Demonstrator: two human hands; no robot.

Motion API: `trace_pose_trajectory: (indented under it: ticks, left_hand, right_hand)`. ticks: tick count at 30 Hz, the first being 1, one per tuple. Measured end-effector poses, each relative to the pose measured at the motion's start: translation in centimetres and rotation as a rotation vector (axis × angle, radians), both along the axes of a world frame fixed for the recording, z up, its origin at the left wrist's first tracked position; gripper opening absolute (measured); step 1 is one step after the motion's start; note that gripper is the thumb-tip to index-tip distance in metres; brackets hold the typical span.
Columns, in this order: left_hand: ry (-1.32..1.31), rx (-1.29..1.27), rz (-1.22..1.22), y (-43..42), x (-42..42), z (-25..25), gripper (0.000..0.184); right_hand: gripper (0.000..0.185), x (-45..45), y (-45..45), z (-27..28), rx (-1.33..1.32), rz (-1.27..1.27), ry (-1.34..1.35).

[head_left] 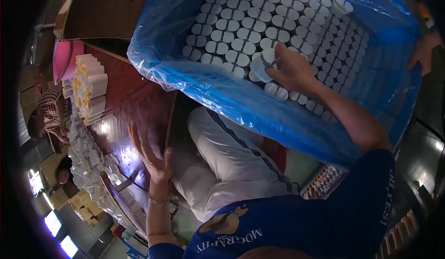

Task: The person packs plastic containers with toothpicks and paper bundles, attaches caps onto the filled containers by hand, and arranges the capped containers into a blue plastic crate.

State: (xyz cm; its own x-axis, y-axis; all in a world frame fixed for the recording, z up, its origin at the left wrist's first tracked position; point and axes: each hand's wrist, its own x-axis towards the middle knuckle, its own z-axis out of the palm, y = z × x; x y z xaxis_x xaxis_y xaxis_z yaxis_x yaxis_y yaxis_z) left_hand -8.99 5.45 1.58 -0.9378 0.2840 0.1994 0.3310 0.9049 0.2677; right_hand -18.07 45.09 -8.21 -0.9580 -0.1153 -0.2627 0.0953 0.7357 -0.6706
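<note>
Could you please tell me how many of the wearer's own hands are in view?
2: left hand near the red tabletop; right hand inside the blue plastic-lined crate, holding a white piece.

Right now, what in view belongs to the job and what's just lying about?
In use: right hand; white piece pinched in it; rows of white-ended pieces; blue plastic crate; clear plastic liner.
Apparently lying about: cardboard boxes; pink plastic item.

1. The held piece [261,69], whitish and partly translucent, tilts between the right hand's [295,71] fingers, just above the rows (one piece or two, I cannot tell).
2. The white pieces [236,15] show flat, rounded ends, packed in rows with dark strips between, inside the blue crate [241,115].
3. One pale piece [343,5] sits askew at the far edge.
</note>
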Motion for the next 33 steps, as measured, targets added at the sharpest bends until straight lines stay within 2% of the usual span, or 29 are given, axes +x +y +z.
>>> trace_pose_trajectory:
  ticks: [2,4,6,7,9,10,12,15,16,17,18,20,21,22,23,25,26,27,28,30,33]
  left_hand:
    - [0.076,0.016,-0.371,5.9,-5.0,3.4,0.070]
    - [-0.130,-0.010,-0.524,11.4,-9.1,5.2,0.063]
    - [-0.555,0.147,-0.531,14.9,-13.1,2.8,0.062]
    - [-0.545,0.155,-0.546,16.4,-15.0,1.9,0.062]
    - [-1.113,-0.417,-0.588,18.5,-17.6,0.2,0.071]
    - [-1.111,-0.412,-0.603,18.7,-17.8,-0.5,0.071]
    - [-1.254,-0.631,-0.646,18.9,-18.1,-1.3,0.079]
    - [-1.288,-0.691,-0.686,19.1,-18.3,0.3,0.079]
    - [-1.313,-0.724,-0.670,19.4,-18.2,1.1,0.079]
    - [-1.291,-0.600,-0.714,18.3,-18.2,1.0,0.082]
    - [-1.292,-0.597,-0.723,17.8,-18.0,1.1,0.082]
    - [-1.102,-0.520,-0.822,17.0,-17.5,1.2,0.085]
    - [-1.108,-0.520,-0.824,16.4,-17.3,1.0,0.085]
    - [-0.985,-0.424,-0.929,15.8,-17.2,0.8,0.084]
    - [-0.860,-0.327,-1.028,15.8,-17.3,0.6,0.085]
    - [-0.924,-0.405,-1.041,17.0,-18.0,0.9,0.083]
    - [-0.987,-0.478,-1.046,17.4,-18.2,1.0,0.082]
    - [-1.005,-0.482,-1.051,17.4,-18.2,0.7,0.082]
    - [-0.970,-0.416,-1.051,17.2,-18.1,0.6,0.080]
    - [-0.946,-0.350,-1.039,17.0,-18.2,0.4,0.079]
    - [-0.959,-0.351,-1.038,17.0,-18.3,0.4,0.078]
  right_hand:
    - [0.037,0.2,1.0,0.3,-0.102,-0.003,-0.109]
    - [0.041,0.6,1.0,1.2,-0.032,-0.005,-0.102]
    - [0.042,1.0,1.0,1.7,-0.027,0.103,0.051]
    - [0.042,1.0,0.7,1.9,-0.012,0.092,0.059]
    - [0.042,1.3,0.1,1.9,-0.036,0.218,-0.002]
    - [0.039,1.3,-0.4,1.3,-0.007,0.260,0.015]
    - [0.039,0.7,-1.4,1.0,0.006,0.268,-0.017]
    - [0.038,0.0,-2.7,0.2,-0.041,0.288,-0.027]
    - [0.037,-0.1,-3.5,0.9,0.042,0.267,-0.041]
    - [0.037,0.0,-3.9,1.2,0.125,0.247,-0.058]
    - [0.036,0.5,-4.1,0.3,0.191,0.269,0.097]
    - [0.038,-0.1,-3.4,0.0,0.238,0.259,0.114]
    - [0.041,-0.6,-2.9,0.0,0.284,0.256,0.141]
    - [0.041,-1.2,-2.3,-0.2,0.281,0.252,0.136]
    - [0.042,-1.9,-1.6,-0.4,0.222,0.218,0.087]
    - [0.042,-2.5,-0.5,-0.1,0.154,0.173,0.030]
    - [0.042,-2.5,-0.2,0.6,0.032,0.142,0.037]
    - [0.041,-2.5,0.0,1.1,-0.088,0.110,0.043]
    - [0.041,-2.3,0.3,1.5,-0.097,0.107,0.030]
    - [0.038,-1.9,0.3,2.3,-0.224,0.180,-0.151]
    - [0.035,-1.3,-0.7,0.9,-0.167,0.303,-0.134]
